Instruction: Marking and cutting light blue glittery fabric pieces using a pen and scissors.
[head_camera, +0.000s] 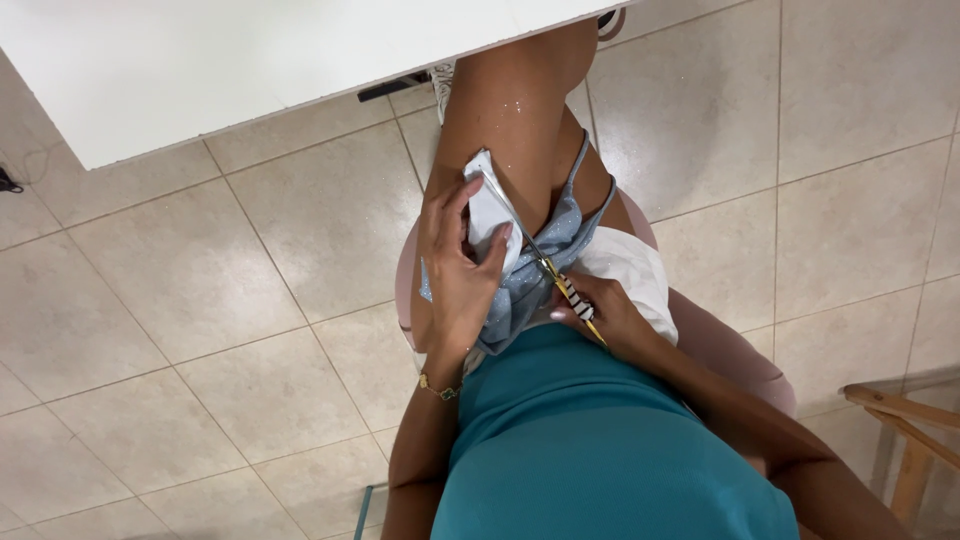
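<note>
Sparkly blue fabric on lap — left hand pinching it, right hand gripping scissors.

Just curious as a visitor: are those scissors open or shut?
Open: the scissors show blades apart around white fabric, gripped by the right hand.

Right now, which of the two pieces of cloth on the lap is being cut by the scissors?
The white cloth, pinched by the left hand, lies at the blades of the scissors in the right hand; the sparkly blue fabric hangs beneath, uncut.
</note>
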